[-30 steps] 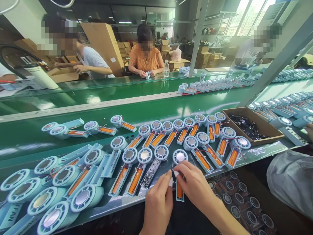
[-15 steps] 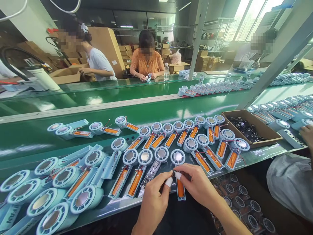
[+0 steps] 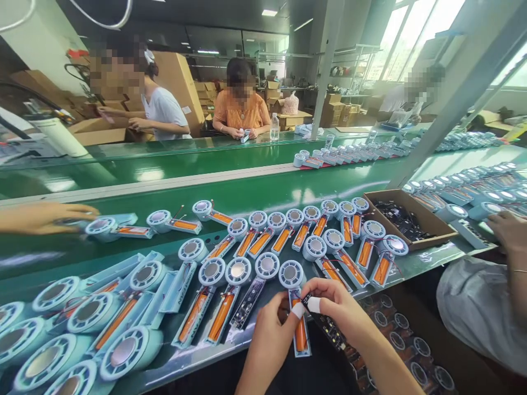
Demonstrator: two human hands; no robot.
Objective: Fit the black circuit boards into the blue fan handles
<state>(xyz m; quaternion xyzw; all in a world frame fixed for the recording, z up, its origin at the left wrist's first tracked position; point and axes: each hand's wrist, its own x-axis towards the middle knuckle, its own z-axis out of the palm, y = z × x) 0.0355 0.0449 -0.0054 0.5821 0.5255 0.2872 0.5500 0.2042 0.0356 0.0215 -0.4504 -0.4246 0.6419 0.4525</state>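
Observation:
Close to the bench's front edge lies a light-blue handheld fan [image 3: 291, 274], its handle uncovered and an orange battery [image 3: 302, 334] showing inside. My right hand [image 3: 338, 307] pinches a narrow black circuit board [image 3: 329, 327] by its upper end, and the board slants down to the right beside the handle. Over the left side of that handle, my left hand [image 3: 274, 334] is closed, thumb and fingers meeting near the top of the battery. Whatever sits between its fingertips is hidden. Both thumbs wear white finger covers. Just left, another fan [image 3: 267, 265] carries a board on its handle.
Several open fans [image 3: 214, 271] crowd the green bench [image 3: 173, 186] left and right. A cardboard box [image 3: 432, 237] of black boards stands to the right. A co-worker's hand [image 3: 49, 216] reaches in at left; another hand [image 3: 508, 230] is at right. Below, a carton holds fans [image 3: 397, 340].
My hands have moved slightly apart, and the black board now shows beneath my right hand. A co-worker's hand has come in from the left over a fan. The view has shifted a little.

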